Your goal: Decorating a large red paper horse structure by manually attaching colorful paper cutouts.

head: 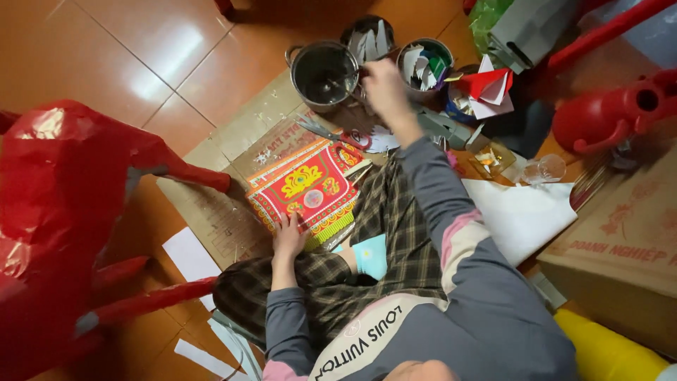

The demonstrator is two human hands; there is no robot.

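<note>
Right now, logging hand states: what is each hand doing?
Left hand: open, lying flat on the red and yellow printed paper.
Right hand: reaching out by the steel pot; grip cannot be told.

Bare floor tiles [141,49] far left open; pot [324,70], 2 cans [423,67] crowd right hand [384,88].

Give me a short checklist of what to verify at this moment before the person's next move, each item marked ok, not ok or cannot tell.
1. Left hand flat on the red patterned paper: ok.
2. Right hand reaching beside the metal pot: ok.
3. Right hand holding anything: cannot tell, blurred.
4. Scissors lying free on the cardboard: ok.
5. Pot contents: cannot tell.
</note>
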